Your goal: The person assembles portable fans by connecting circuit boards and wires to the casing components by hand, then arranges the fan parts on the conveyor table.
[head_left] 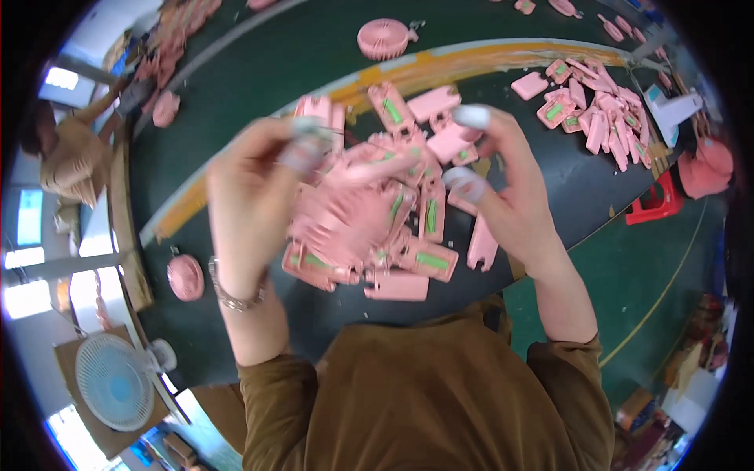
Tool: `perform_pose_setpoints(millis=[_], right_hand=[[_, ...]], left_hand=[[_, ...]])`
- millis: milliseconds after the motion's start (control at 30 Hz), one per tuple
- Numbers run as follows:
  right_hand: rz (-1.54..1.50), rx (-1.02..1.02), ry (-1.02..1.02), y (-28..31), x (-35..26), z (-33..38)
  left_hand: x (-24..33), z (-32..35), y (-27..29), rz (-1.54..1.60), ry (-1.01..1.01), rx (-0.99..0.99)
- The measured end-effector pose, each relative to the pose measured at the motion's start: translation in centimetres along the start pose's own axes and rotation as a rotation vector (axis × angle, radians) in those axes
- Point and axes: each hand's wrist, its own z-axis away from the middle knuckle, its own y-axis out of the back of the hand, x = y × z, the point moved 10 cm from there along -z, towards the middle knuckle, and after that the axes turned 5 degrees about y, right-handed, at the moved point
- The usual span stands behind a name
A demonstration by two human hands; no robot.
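Dark tabletop (577, 200) fills the middle of the head view, bordered along its far side by a strip (440, 63) patched with worn orange and yellow tape. On it, in front of the person, lies a loose pile of pink plastic parts (432, 259), several showing bright green pieces inside; this pile serves as the landmark. At the left part of the pile is a round pink fan body (338, 224) with ribbed sides, blurred, its outline partly lost among the flat casings.

The left hand (263, 173) is over the left edge of the pile, beside the fan body, with a bracelet (236, 297) at the wrist. Its thumb and fingers, tipped with pale covers, are bent close together; blur hides whether they have hold of anything, so I cannot tell. The right hand (510, 184) is at the right edge of the pile, thumb and forefinger well parted in a wide curve, with pink parts visible through the gap and nothing clearly gripped.

Beyond the pile, past the taped strip, sits another round pink fan (383, 39); left of the pile, well apart, is a smaller-looking pink fan (185, 277). Right of the pile and farther off is a second heap of pink parts (601, 114), with a red stool (664, 200) past it, on a green floor (620, 279). Far left of the pile are a person in a tan top (71, 153) and, nearer the viewer, an electric fan (114, 382).
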Motion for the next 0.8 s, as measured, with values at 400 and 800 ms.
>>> perform_pose_setpoints(millis=[400, 800], right_hand=[[0.582, -0.19, -0.475, -0.4, 10.9, 18.9], [-0.558, 0.452, -0.701, 10.8, 19.1, 17.0]], left_hand=[[-9.1, -27.9, -14.3, -0.778, -0.311, 0.005], [-19.4, -36.8, -23.8, -0.849, -0.135, -0.194]])
